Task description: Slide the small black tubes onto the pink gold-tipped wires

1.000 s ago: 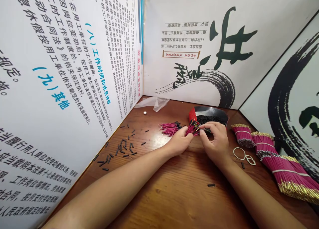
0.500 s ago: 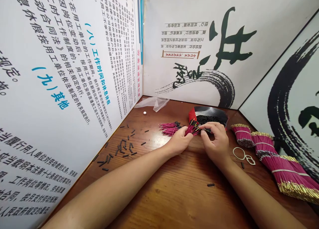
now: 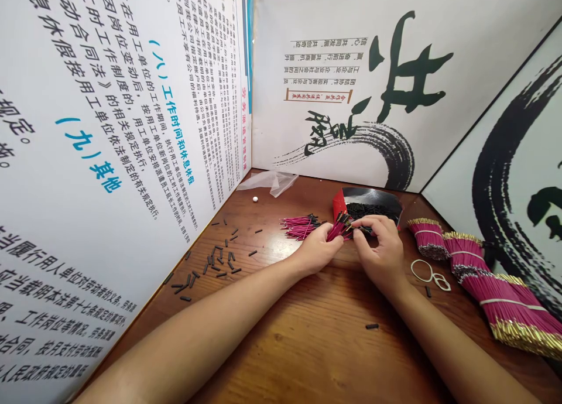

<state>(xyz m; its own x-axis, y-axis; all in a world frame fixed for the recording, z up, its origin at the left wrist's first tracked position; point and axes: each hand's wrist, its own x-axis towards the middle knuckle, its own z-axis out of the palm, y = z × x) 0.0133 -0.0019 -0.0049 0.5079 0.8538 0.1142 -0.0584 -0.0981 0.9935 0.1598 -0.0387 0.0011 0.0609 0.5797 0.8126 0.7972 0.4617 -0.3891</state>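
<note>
Head view: left hand (image 3: 317, 249) is gripping a fan of pink wires (image 3: 339, 228); right hand (image 3: 380, 249) is pinching a black sleeve (image 3: 365, 230) beside their tips

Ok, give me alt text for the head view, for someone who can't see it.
Two bare hands meet over a wooden table: the left hand grips a small bunch of pink wires, the right hand pinches at their black-tipped ends. Banded pink wire bundles lie to the right.
</note>
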